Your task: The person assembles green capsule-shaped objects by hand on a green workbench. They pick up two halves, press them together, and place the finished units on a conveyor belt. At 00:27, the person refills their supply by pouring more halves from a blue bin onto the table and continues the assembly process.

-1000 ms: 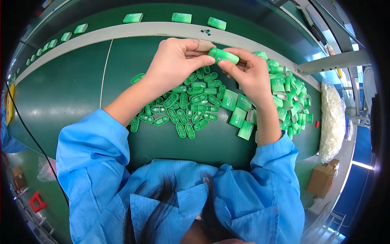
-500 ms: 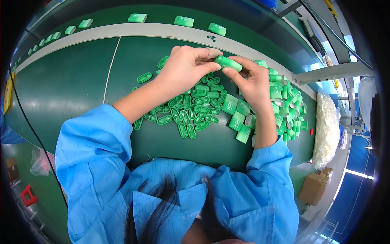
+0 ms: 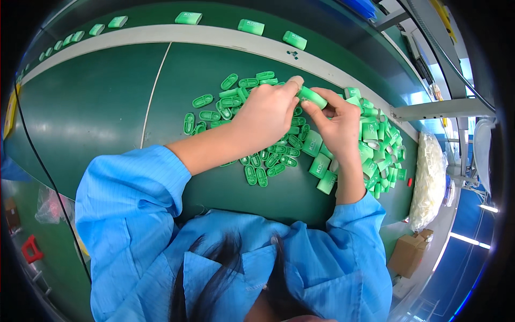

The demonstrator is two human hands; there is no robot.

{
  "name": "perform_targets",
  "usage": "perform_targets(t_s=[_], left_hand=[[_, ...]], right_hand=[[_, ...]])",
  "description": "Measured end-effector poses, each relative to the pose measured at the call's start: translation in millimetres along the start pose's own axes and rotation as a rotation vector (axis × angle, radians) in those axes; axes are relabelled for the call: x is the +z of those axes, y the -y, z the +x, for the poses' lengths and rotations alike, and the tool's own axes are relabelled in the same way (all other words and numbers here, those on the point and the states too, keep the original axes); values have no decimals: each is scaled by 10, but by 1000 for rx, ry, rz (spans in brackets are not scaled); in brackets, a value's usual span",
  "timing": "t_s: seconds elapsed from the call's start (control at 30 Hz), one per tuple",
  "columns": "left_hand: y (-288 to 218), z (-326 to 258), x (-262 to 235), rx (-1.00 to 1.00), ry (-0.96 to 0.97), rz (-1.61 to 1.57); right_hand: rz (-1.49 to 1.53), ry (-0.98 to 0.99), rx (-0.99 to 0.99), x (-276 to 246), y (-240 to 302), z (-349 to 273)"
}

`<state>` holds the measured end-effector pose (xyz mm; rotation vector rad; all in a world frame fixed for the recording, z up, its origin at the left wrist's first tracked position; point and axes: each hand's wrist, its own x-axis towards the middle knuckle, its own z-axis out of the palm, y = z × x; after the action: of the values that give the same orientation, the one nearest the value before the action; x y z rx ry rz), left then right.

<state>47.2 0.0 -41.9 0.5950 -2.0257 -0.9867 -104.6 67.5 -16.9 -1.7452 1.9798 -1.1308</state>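
Observation:
Over the far part of the green table, my right hand [image 3: 339, 122] grips a small green plastic sleeve [image 3: 314, 98] between thumb and fingers. My left hand [image 3: 266, 114] is closed at the sleeve's left end, its fingertips pressed against it; anything under those fingers is hidden. Below and around my left hand lies a loose pile of flat oval green caps [image 3: 250, 174]. A heap of green sleeves [image 3: 370, 130] with pale lettering spreads beside my right hand, some on end, some lying.
Beyond a pale rail [image 3: 225, 44], spaced green sleeves [image 3: 251, 27] lie in a row on a green strip. A metal bracket [image 3: 442, 110] reaches in from the right. A filled clear bag [image 3: 429, 180] stands by the table's right edge, above a cardboard box [image 3: 409, 254].
My left hand has turned and closed over the sleeve's left end. The sleeve now tilts more steeply down to the right. The whole view has shifted slightly.

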Motion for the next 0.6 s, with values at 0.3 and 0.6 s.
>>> perform_targets(t_s=[0.3, 0.6], left_hand=[[306, 313, -222, -2, -50, 203], [324, 472, -459, -243, 339, 474]], right_hand=[[40, 183, 150, -98, -230, 552], [-244, 8, 374, -258, -813, 1201]])
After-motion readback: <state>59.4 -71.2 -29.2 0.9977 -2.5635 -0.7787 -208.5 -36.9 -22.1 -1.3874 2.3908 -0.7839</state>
